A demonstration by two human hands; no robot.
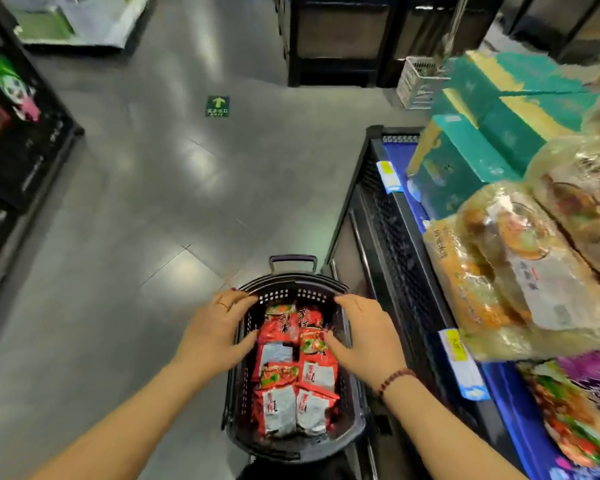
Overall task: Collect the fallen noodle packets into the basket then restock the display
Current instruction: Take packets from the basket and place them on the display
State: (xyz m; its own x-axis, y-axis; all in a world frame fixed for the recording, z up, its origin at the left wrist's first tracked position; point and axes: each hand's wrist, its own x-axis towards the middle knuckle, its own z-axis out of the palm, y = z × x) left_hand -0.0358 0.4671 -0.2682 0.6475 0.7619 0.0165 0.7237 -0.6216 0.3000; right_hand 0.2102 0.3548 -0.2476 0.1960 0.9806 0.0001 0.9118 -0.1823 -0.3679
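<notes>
Both hands hang over the basket with fingers loosely bent and spread, neither closed on anything. The left hand (219, 327) lies across the basket's left rim, thumb dipping inside. The right hand (364, 337), with a bead bracelet (394, 381) at the wrist, reaches in from the right rim. Its thumb looks to be at the edge of an upper packet, though motion blur leaves actual contact unclear.

The noodle packets (291, 372), red and silver, lie in two rough rows along the bottom of the black plastic basket (291, 292), mostly flat and overlapping. No stray packet shows on the floor, so collecting seems done and restocking is probably the step in hand.

To do it well, take the top packets near the far rim first. Pinch them by their sealed edges rather than squeezing the noodle block, and lift straight up clear of the perforated wall before swinging right. Small flat stacks will seat more neatly than a loose handful.

The basket stands on the grey tiled floor (136, 220), its right side close against the foot of the dark mesh display shelf (388, 216). On the shelf are teal boxes (465, 161) and clear-bagged goods (520, 258), with price tags (388, 176) along its edge. A green arrow sticker (217, 106) marks the aisle beyond, and a white crate (418, 83) sits at the far shelving.
</notes>
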